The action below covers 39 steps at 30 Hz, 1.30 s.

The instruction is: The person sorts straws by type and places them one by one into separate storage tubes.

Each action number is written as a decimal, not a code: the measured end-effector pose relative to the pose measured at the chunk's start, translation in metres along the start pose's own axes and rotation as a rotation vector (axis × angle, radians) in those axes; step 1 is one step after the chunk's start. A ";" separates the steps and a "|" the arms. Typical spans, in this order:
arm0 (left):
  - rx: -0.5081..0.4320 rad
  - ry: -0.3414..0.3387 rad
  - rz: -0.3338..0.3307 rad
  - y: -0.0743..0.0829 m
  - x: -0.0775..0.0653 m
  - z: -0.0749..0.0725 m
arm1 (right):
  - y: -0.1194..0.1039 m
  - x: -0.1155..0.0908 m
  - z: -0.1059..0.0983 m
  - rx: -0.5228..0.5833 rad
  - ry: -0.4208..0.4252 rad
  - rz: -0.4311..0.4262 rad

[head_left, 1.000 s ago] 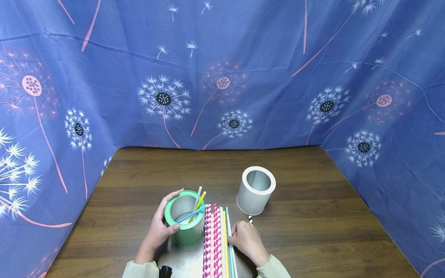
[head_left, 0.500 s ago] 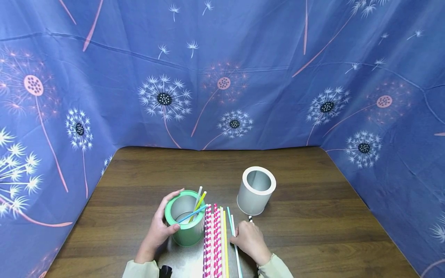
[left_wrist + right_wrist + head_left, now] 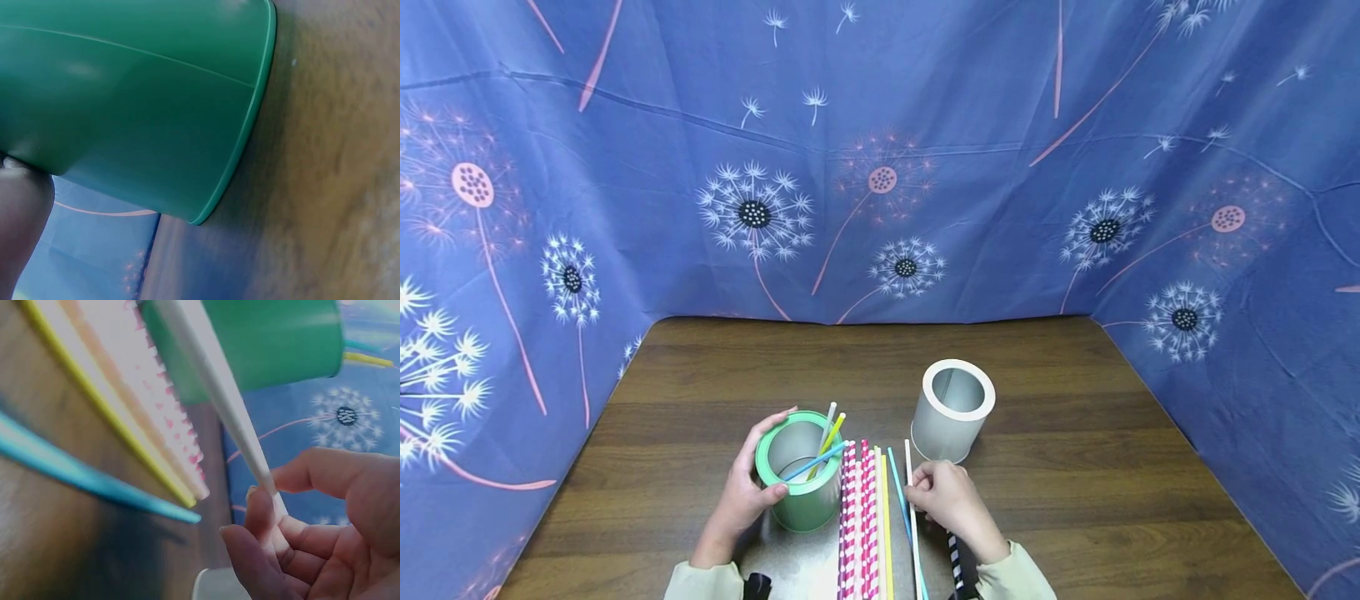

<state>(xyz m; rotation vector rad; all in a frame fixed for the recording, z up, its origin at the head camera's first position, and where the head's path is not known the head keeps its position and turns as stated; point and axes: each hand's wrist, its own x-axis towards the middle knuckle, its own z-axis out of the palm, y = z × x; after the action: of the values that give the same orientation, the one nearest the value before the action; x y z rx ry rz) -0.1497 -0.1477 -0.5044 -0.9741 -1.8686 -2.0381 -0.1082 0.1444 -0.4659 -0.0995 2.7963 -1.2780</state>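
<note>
My left hand (image 3: 741, 492) grips the green can (image 3: 808, 512) around its side, thumb at the front of the rim. The can stands upright, with a white, a yellow and a blue straw leaning in it. In the left wrist view its green wall (image 3: 137, 112) fills much of the frame. My right hand (image 3: 951, 496) pinches a white straw (image 3: 219, 387) between thumb and fingertips. Just left of that straw, a light blue straw (image 3: 897, 483) lies slanted on the table. Pink-striped, cream and yellow straws (image 3: 868, 533) lie side by side between my hands.
A grey can with a white rim (image 3: 947, 433) stands beyond my right hand. Partly under the right wrist shows a black-and-white striped straw (image 3: 955, 558). A blue dandelion-print cloth (image 3: 985, 250) hangs behind the wooden table (image 3: 1060, 475) and along both sides.
My right hand has drawn the light blue and white straws rightward from the row, then shifted the white one apart from the blue. The left hand and green can have stayed still.
</note>
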 end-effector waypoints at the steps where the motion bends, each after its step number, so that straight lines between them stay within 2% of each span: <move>1: -0.001 0.000 0.001 0.000 0.000 0.000 | -0.002 0.000 -0.001 0.034 -0.002 0.003; 12: 0.038 0.003 -0.010 0.001 0.000 0.000 | -0.025 0.002 -0.016 0.411 0.002 0.079; 19: 0.017 0.000 -0.009 0.001 0.000 0.000 | -0.037 0.001 -0.025 0.538 0.076 0.083; 26: 0.010 0.001 -0.022 0.002 0.000 0.000 | -0.041 0.001 -0.027 0.492 0.197 0.028; 39: 0.019 0.001 -0.037 0.002 0.000 0.000 | -0.047 0.002 -0.027 0.398 0.265 -0.056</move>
<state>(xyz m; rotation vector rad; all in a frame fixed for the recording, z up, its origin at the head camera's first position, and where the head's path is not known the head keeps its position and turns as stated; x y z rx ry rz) -0.1485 -0.1484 -0.5027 -0.9406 -1.9153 -2.0374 -0.1106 0.1342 -0.4126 0.0146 2.6863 -1.9634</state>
